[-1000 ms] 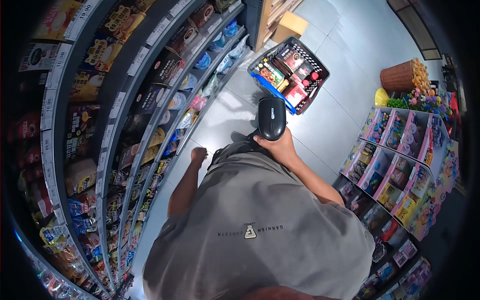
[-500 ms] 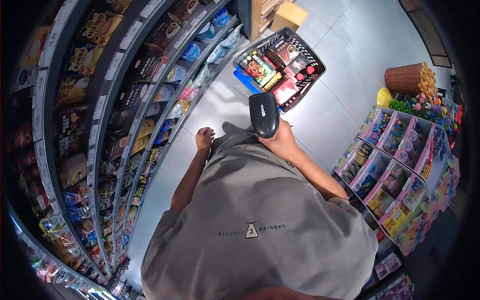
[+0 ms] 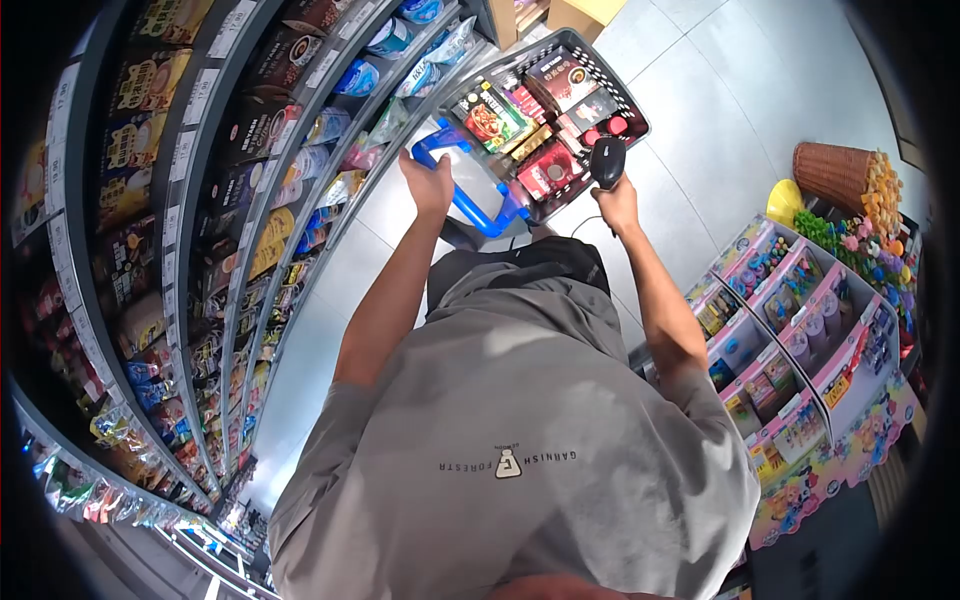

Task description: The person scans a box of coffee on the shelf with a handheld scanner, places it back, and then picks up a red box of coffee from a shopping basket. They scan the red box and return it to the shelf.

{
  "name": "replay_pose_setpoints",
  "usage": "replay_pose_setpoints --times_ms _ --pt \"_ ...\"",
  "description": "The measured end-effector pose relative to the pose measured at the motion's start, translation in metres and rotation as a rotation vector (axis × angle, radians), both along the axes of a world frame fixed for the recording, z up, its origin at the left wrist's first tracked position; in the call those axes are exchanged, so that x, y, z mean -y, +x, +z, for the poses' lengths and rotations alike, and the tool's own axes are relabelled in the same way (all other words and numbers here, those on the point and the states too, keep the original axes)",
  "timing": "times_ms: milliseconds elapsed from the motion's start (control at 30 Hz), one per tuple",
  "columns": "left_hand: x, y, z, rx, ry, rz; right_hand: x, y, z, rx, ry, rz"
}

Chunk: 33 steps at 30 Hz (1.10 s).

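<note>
My left hand (image 3: 430, 186) is closed around the blue handle (image 3: 478, 214) of a black shopping basket (image 3: 632, 108), which stands on the floor ahead. The handle is swung out from the basket's near-left side; my palm hides part of its bar. In my right hand (image 3: 618, 204) is a black handheld barcode scanner (image 3: 607, 160), over the basket's near-right edge. Inside the basket lie a green food box (image 3: 494, 116), a dark coffee box (image 3: 562, 78), a red package (image 3: 548, 170) and items with red caps (image 3: 616, 126).
Shelves (image 3: 205, 150) packed with boxes and bags run along my left. To my right stands a tiered display (image 3: 790, 330) of small goods, with a wicker basket (image 3: 832, 175) of flowers behind. A cardboard box (image 3: 585, 14) sits beyond the shopping basket, on grey floor tiles (image 3: 740, 90).
My left hand has reached forward and taken hold of the handle, which is now swung outward. My right hand has moved forward and right with the scanner, which has turned.
</note>
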<state>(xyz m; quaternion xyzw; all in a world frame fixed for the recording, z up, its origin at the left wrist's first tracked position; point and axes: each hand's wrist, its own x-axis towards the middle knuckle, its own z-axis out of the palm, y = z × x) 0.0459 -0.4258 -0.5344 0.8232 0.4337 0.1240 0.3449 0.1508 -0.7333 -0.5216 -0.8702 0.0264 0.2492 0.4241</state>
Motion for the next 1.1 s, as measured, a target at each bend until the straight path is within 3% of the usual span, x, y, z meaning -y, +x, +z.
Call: replay_pose_setpoints --times_ms 33,100,300,367,700,767,967,1100 --pt "0.006 0.007 0.016 -0.011 0.001 0.005 0.004 0.008 -0.016 -0.011 0.001 0.005" --pt "0.014 0.02 0.045 -0.093 -0.252 0.17 0.013 0.019 -0.048 -0.069 -0.128 0.09" --pt "0.016 0.017 0.035 -0.106 -0.04 0.133 0.004 0.037 -0.096 -0.25 -0.195 0.196" --pt "0.018 0.019 0.038 -0.158 0.155 0.013 -0.003 0.044 -0.113 -0.293 -0.263 0.281" --pt "0.022 0.02 0.047 -0.204 0.121 0.049 -0.034 0.059 -0.173 -0.387 -0.269 0.356" --pt "0.021 0.018 0.045 -0.192 0.132 0.021 -0.039 0.063 -0.172 -0.274 -0.327 0.41" --pt "0.025 0.023 0.054 -0.195 0.13 0.043 -0.032 0.078 -0.198 -0.208 -0.348 0.401" --pt "0.024 0.021 0.054 -0.191 0.109 0.052 -0.029 0.097 -0.202 -0.237 -0.636 0.175"
